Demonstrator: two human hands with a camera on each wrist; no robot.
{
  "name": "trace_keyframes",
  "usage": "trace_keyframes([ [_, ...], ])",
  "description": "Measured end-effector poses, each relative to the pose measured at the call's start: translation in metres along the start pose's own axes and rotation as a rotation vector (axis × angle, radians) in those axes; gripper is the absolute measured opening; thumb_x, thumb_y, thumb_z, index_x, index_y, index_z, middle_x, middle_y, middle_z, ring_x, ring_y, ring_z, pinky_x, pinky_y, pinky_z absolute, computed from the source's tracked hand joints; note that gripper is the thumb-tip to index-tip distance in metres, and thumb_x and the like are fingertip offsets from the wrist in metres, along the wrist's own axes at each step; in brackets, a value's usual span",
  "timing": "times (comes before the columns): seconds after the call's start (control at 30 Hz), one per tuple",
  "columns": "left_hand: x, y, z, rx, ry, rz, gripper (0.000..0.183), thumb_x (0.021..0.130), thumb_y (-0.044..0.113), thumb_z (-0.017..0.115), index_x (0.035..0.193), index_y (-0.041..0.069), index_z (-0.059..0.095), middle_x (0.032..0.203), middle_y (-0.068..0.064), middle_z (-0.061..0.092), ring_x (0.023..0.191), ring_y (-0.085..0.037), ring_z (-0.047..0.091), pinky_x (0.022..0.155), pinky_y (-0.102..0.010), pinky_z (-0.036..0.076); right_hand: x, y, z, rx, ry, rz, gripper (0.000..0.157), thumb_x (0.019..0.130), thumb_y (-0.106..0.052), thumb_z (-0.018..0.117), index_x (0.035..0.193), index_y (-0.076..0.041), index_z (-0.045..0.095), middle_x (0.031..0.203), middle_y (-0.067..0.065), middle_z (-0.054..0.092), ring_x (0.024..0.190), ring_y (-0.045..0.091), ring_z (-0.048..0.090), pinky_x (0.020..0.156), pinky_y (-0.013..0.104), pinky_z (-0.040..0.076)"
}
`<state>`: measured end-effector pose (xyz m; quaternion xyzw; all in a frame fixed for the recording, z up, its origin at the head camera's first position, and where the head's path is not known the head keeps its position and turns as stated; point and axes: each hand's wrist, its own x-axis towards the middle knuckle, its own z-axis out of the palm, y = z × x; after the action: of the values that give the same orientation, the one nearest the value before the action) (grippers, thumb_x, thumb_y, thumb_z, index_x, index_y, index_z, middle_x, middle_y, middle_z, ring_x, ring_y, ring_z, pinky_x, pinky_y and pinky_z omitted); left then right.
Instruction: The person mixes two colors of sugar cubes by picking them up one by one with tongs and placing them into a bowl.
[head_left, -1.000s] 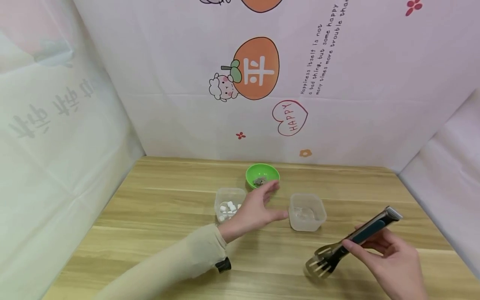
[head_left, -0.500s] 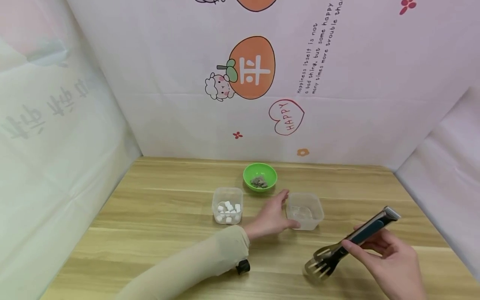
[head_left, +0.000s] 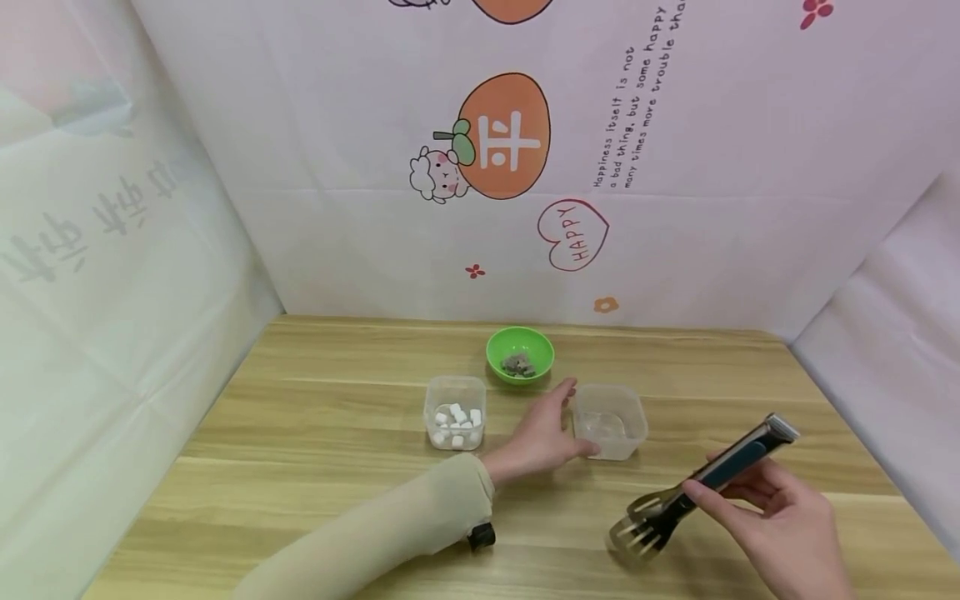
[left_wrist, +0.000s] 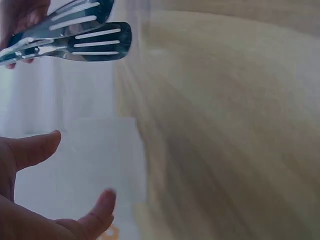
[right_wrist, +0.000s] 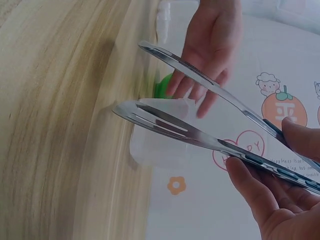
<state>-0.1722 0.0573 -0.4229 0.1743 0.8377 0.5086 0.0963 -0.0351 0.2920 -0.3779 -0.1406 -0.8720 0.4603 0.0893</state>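
In the head view my left hand (head_left: 542, 435) reaches to the left side of a clear plastic container (head_left: 618, 445) with nothing seen inside. Its thumb lies at the near corner and its fingers at the far one, spread wide. The left wrist view shows the thumb and a finger held apart with the container (left_wrist: 107, 165) beyond them. My right hand (head_left: 798, 521) grips slotted tongs (head_left: 738, 462) by the dark handle, thumb on one arm and fingers on the other. In the right wrist view the slotted blades of the tongs (right_wrist: 170, 122) stand apart, holding nothing.
A second clear container (head_left: 456, 383) holding several small white pieces stands left of my left hand. Behind it sits a green bowl (head_left: 519, 336) with grey bits (head_left: 517, 364) inside. A printed white sheet (head_left: 360, 233) rises at the wooden table's (head_left: 330, 358) back edge.
My left hand has moved right, from in front of the white pieces and the green bowl, to the side of the right container. It has hardly moved in the last half second. The tongs stay put.
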Motion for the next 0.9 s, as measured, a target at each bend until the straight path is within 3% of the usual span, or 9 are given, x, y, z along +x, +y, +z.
trace_keyframes([
  [0.1, -0.015, 0.007, -0.016, -0.075, 0.018, 0.063, 0.093, 0.085, 0.014, 0.089, 0.163, 0.013, 0.037, 0.152, -0.007, 0.056, 0.129, -0.024, 0.061, 0.104, -0.035, 0.056, 0.0, -0.001, 0.001, 0.005, 0.01, -0.033, 0.05, 0.086, -0.036, 0.09, 0.123, -0.009, 0.071, 0.098, -0.002, 0.077, 0.088, 0.003, 0.074, 0.068, 0.018, 0.059],
  [0.27, -0.045, 0.009, -0.057, -0.164, 0.041, 0.209, 0.057, 0.095, 0.015, 0.08, 0.147, 0.011, 0.057, 0.132, -0.001, 0.067, 0.113, -0.017, 0.068, 0.09, -0.029, 0.06, 0.001, -0.003, 0.002, 0.018, 0.006, -0.039, 0.049, 0.087, -0.035, 0.089, 0.124, -0.008, 0.071, 0.1, -0.005, 0.077, 0.09, 0.0, 0.072, 0.069, 0.017, 0.059],
  [0.33, -0.056, 0.005, -0.076, -0.162, 0.086, 0.249, 0.049, 0.096, 0.012, 0.078, 0.142, 0.009, 0.061, 0.128, -0.002, 0.068, 0.111, -0.019, 0.069, 0.088, -0.028, 0.061, 0.001, -0.004, 0.002, 0.022, 0.002, -0.038, 0.049, 0.087, -0.033, 0.089, 0.125, -0.008, 0.07, 0.1, -0.007, 0.076, 0.09, -0.002, 0.071, 0.069, 0.017, 0.059],
  [0.43, -0.069, -0.005, -0.104, -0.168, 0.2, 0.271, 0.054, 0.094, 0.003, 0.078, 0.144, 0.004, 0.058, 0.129, -0.007, 0.068, 0.114, -0.027, 0.068, 0.09, -0.032, 0.062, 0.003, -0.004, 0.002, 0.032, 0.004, -0.054, 0.049, 0.088, -0.03, 0.089, 0.126, -0.006, 0.069, 0.101, -0.011, 0.075, 0.09, -0.003, 0.069, 0.069, 0.017, 0.06],
  [0.53, -0.075, -0.016, -0.129, -0.183, 0.303, 0.256, 0.065, 0.09, -0.002, 0.079, 0.149, 0.002, 0.051, 0.135, -0.012, 0.065, 0.121, -0.033, 0.065, 0.094, -0.036, 0.061, 0.006, -0.006, 0.004, 0.053, 0.012, -0.07, 0.049, 0.088, -0.026, 0.089, 0.126, -0.003, 0.068, 0.1, -0.013, 0.074, 0.09, -0.003, 0.069, 0.07, 0.018, 0.062],
  [0.63, -0.076, -0.027, -0.148, -0.213, 0.335, 0.203, 0.069, 0.09, -0.001, 0.081, 0.151, 0.002, 0.048, 0.14, -0.015, 0.062, 0.128, -0.037, 0.06, 0.102, -0.04, 0.058, 0.007, -0.006, 0.005, 0.07, 0.012, -0.077, 0.048, 0.089, -0.024, 0.088, 0.126, -0.001, 0.067, 0.1, -0.013, 0.073, 0.09, -0.003, 0.068, 0.071, 0.019, 0.062],
  [0.77, -0.077, -0.044, -0.164, -0.236, 0.315, 0.118, 0.075, 0.091, 0.004, 0.082, 0.155, 0.001, 0.043, 0.144, -0.021, 0.057, 0.135, -0.041, 0.055, 0.113, -0.046, 0.05, 0.006, -0.007, 0.009, 0.091, 0.008, -0.129, 0.043, 0.091, -0.018, 0.087, 0.124, 0.0, 0.067, 0.1, -0.009, 0.074, 0.09, 0.0, 0.07, 0.072, 0.019, 0.062],
  [0.9, -0.08, -0.058, -0.171, -0.172, 0.238, 0.016, 0.094, 0.086, 0.011, 0.089, 0.161, 0.001, 0.033, 0.154, -0.025, 0.048, 0.144, -0.042, 0.046, 0.12, -0.049, 0.04, 0.006, -0.009, 0.014, 0.122, 0.006, -0.212, 0.036, 0.09, -0.008, 0.085, 0.121, -0.001, 0.068, 0.098, -0.005, 0.074, 0.09, 0.003, 0.071, 0.073, 0.019, 0.062],
])
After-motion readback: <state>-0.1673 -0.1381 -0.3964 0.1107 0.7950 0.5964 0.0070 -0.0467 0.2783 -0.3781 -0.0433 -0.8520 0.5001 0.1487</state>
